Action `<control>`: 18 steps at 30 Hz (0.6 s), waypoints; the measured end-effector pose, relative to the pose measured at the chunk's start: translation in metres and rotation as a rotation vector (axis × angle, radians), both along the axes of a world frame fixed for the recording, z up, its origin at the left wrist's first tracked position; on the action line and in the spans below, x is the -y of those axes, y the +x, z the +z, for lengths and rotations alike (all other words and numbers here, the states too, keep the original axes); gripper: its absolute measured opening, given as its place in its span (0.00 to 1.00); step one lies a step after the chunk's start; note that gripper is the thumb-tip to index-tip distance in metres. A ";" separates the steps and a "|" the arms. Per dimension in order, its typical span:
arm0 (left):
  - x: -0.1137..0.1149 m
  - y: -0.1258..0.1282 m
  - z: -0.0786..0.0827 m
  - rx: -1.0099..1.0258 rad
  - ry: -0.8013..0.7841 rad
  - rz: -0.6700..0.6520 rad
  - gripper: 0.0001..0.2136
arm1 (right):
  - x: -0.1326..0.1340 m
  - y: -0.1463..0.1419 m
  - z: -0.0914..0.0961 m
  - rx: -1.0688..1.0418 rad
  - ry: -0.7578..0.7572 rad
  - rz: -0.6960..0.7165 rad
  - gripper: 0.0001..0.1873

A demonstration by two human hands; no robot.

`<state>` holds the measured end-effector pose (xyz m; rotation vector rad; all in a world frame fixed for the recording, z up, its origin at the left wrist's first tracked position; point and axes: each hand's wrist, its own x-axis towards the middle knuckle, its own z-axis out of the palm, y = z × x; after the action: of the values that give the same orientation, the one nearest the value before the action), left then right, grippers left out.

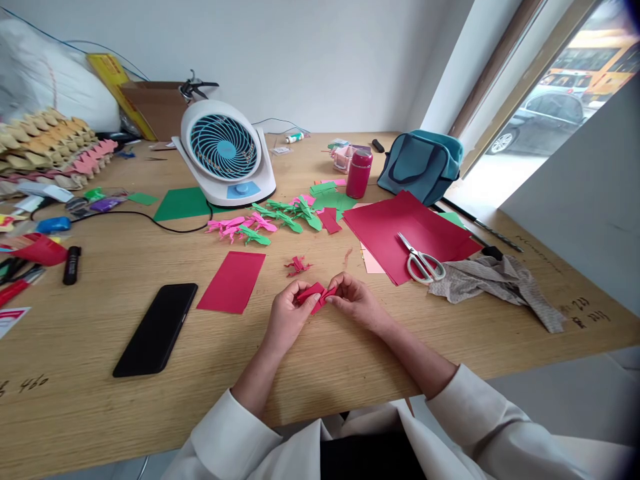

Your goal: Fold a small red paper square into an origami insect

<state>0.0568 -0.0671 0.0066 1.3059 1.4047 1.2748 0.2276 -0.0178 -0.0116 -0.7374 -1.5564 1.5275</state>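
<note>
From afar, I see left hand (286,313) and right hand (356,305) pinch red folded paper (310,291) over worktop (340,373). Seems light, bendy, easy to tear; I'd hold thick folds softly.

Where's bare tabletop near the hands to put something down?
Free tabletop: between the black smartphone and the left forearm; also between the right forearm and the grey cloth. Crowded: in front of the fan, with pink paper figures and green paper figures; and further right, where scissors lie on red sheets.
</note>
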 end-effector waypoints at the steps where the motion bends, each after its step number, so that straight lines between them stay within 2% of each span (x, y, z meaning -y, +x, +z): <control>1: 0.001 0.001 0.001 -0.063 0.022 -0.004 0.07 | 0.000 0.000 0.000 0.001 0.005 0.002 0.19; 4: 0.003 0.002 0.004 -0.196 0.076 -0.015 0.05 | 0.002 0.001 0.001 0.048 0.035 0.007 0.18; 9: 0.004 0.003 0.002 -0.185 0.102 -0.045 0.06 | 0.001 0.004 0.005 0.103 0.153 -0.047 0.14; 13: 0.001 0.001 -0.003 -0.219 0.145 -0.005 0.05 | 0.000 0.005 0.008 0.110 0.309 -0.101 0.06; 16: -0.001 0.000 -0.006 -0.213 0.131 0.059 0.12 | 0.000 0.004 0.009 0.078 0.402 -0.132 0.02; 18: -0.002 -0.001 -0.008 -0.136 0.082 0.050 0.17 | 0.000 0.004 0.009 0.070 0.438 -0.149 0.03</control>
<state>0.0560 -0.0651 -0.0010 1.4442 1.5006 1.3101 0.2317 -0.0175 -0.0021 -0.6396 -1.7651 1.0117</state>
